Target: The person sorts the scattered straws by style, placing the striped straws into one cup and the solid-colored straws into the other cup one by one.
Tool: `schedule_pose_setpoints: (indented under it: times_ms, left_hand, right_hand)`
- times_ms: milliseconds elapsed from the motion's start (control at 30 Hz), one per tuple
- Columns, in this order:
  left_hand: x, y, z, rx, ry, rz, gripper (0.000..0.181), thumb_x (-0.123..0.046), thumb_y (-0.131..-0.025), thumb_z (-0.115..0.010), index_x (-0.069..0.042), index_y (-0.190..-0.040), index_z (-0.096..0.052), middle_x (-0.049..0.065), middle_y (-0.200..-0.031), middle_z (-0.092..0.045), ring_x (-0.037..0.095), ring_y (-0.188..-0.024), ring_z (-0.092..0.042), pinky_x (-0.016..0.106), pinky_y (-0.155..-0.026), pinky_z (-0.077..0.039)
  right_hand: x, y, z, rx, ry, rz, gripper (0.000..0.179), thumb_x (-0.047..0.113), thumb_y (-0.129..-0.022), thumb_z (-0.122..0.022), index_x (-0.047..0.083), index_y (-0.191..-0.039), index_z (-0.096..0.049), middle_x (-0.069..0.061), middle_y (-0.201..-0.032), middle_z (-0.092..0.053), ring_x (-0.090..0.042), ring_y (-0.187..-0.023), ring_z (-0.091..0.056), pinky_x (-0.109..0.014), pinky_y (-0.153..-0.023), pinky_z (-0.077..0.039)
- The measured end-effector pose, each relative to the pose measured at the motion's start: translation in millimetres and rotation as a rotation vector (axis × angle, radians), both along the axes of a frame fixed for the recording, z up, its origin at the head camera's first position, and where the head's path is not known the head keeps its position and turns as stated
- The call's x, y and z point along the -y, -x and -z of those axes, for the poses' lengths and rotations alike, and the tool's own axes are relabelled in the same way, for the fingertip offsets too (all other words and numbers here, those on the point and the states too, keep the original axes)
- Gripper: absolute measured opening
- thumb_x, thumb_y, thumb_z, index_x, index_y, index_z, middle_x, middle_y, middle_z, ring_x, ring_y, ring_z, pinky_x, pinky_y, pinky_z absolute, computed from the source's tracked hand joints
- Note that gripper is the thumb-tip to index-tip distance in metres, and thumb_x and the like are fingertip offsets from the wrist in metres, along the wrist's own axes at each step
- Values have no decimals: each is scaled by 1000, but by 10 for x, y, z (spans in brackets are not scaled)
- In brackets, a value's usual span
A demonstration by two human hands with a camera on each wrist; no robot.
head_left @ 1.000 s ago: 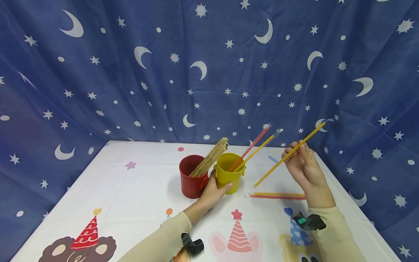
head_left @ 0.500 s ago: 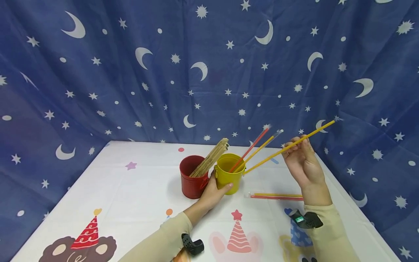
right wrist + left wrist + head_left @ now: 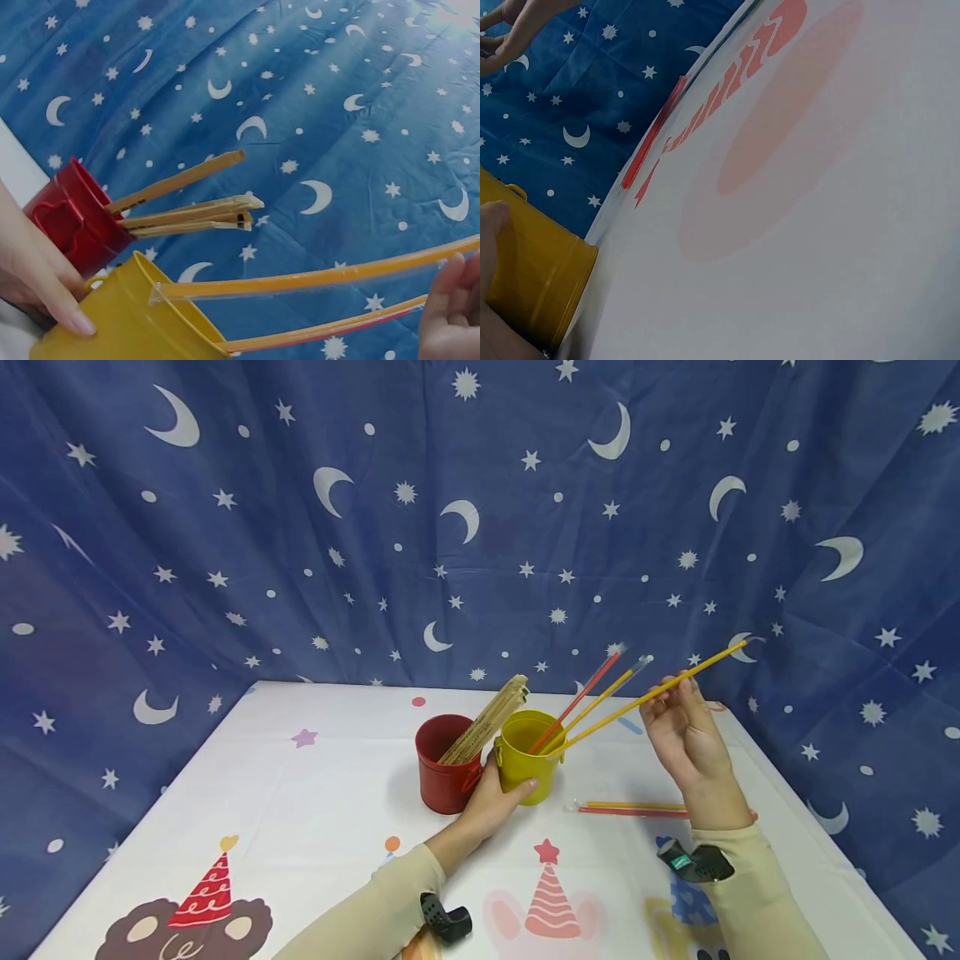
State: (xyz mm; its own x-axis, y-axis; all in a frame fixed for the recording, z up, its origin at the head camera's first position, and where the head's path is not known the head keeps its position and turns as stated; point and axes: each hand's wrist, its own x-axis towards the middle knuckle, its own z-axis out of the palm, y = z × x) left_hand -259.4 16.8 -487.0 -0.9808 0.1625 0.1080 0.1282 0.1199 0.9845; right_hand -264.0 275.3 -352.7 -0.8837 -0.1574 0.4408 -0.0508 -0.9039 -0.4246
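Observation:
My left hand (image 3: 487,806) grips the side of a small yellow bucket (image 3: 525,777), thumb on its front. A red straw (image 3: 592,682) and a yellow straw in clear wrappers lean in that bucket. My right hand (image 3: 690,739) pinches another wrapped yellow straw (image 3: 622,714) near its middle, tilted with the lower end at the bucket's right rim. In the right wrist view, this straw (image 3: 300,283) overlaps the bucket's mouth; whether its end is inside I cannot tell. A red bucket (image 3: 442,785) holding several thin brown sticks (image 3: 487,722) stands left of the left hand.
A yellow straw (image 3: 630,805) and a red straw (image 3: 630,814) lie side by side on the white printed tablecloth (image 3: 337,793), below the right hand. A blue curtain (image 3: 375,568) with moons and stars hangs behind the table.
The right hand has shifted slightly left, and the held straw's lower end has swung left and up from above the table to the yellow bucket's rim. The left hand keeps its hold.

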Motion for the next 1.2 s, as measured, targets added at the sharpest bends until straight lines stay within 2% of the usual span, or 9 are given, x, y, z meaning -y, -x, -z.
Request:
schedule_pose_setpoints:
  times_ms: [200,333,433,533,633,767,1000,1200]
  left_hand:
    - [-1,2,-6,0,-13,1,84,-22,-93,-70,-6,-158,-20,17,-157,-39,34,-147,-38,53,-127,-25]
    - [-3,0,-4,8,-9,-2,85,-23,-93,-71,-6,-158,-19,17,-157,-38,34,-147,-37,53,-127,-24]
    - [-3,0,-4,8,-9,-4,84,-22,-93,-70,-6,-158,-20,17,-157,-39,34,-147,-38,53,-127,-25]
    - [-4,2,-3,9,-9,-8,84,-22,-93,-70,-5,-158,-20,17,-157,-39,34,-147,-39,53,-126,-25]
    - [-4,2,-7,19,-8,-10,84,-23,-93,-70,-7,-158,-20,16,-157,-39,33,-147,-38,52,-127,-25]
    - [3,-3,-15,19,-6,-8,85,-24,-94,-70,-7,-159,-19,15,-159,-37,32,-149,-36,52,-127,-24]
    - [15,-5,-11,5,-5,7,86,-26,-95,-70,-9,-161,-17,12,-161,-35,32,-150,-34,54,-128,-21]
    - [4,5,7,-1,-10,2,85,-24,-95,-70,-7,-160,-18,15,-159,-37,32,-149,-36,53,-127,-23]
  right_hand:
    - [21,1,-1,82,30,42,30,13,-106,-43,3,-102,-71,-10,-99,-68,-21,-93,-62,-29,-85,-54]
    - [16,-24,-24,119,94,27,26,13,-105,-47,2,-100,-71,-12,-98,-69,-22,-88,-62,-30,-81,-55]
    - [19,-34,-46,128,138,5,24,12,-104,-49,1,-99,-70,-13,-97,-69,-23,-88,-62,-31,-81,-55]
    - [29,-31,-44,115,138,4,26,11,-105,-48,1,-98,-70,-13,-97,-69,-24,-89,-62,-31,-81,-55]
    - [52,-19,-20,87,84,21,29,12,-106,-45,1,-98,-71,-11,-98,-69,-22,-89,-62,-30,-82,-55]
    - [106,7,32,71,-45,69,31,13,-107,-42,4,-100,-71,-7,-98,-69,-18,-89,-61,-27,-82,-54]
    - [193,56,143,115,-215,143,23,14,-106,-48,10,-101,-71,-2,-96,-63,-13,-87,-59,-23,-80,-53]
    - [250,75,252,164,-336,186,22,13,-104,-52,14,-98,-73,0,-94,-65,-12,-88,-61,-22,-83,-54]
